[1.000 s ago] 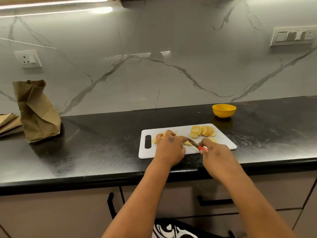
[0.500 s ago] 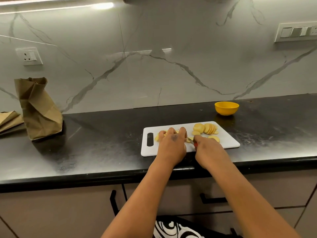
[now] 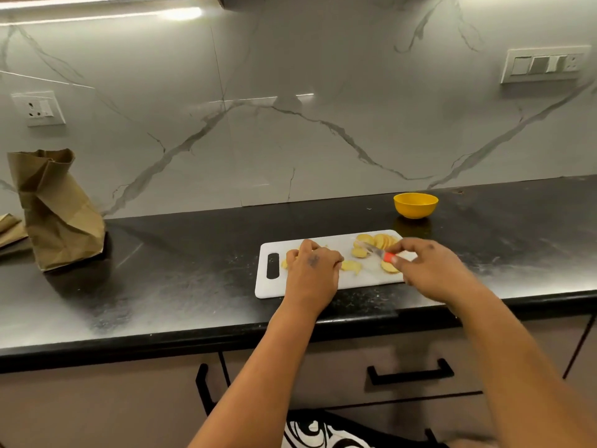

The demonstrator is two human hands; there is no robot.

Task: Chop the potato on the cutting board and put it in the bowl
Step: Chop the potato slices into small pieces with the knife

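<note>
A white cutting board (image 3: 323,286) lies on the black counter near its front edge. Yellow potato slices (image 3: 376,241) are stacked at the board's far right, and loose pieces (image 3: 350,266) lie in the middle. My left hand (image 3: 311,270) covers the uncut potato piece at the board's left, fingers curled over it. My right hand (image 3: 426,268) grips a knife (image 3: 376,252) with an orange handle, its blurred blade pointing left over the slices. A yellow bowl (image 3: 415,205) stands behind the board to the right and looks empty.
A crumpled brown paper bag (image 3: 53,208) stands at the counter's far left, with more brown paper (image 3: 9,226) beside it. Wall sockets (image 3: 38,108) and a switch panel (image 3: 546,63) sit on the marble backsplash. Drawers with black handles (image 3: 410,375) are below the counter.
My right hand has moved right and lifted the knife away from the potato under my left hand toward the stacked slices. My left hand stays on the potato piece.
</note>
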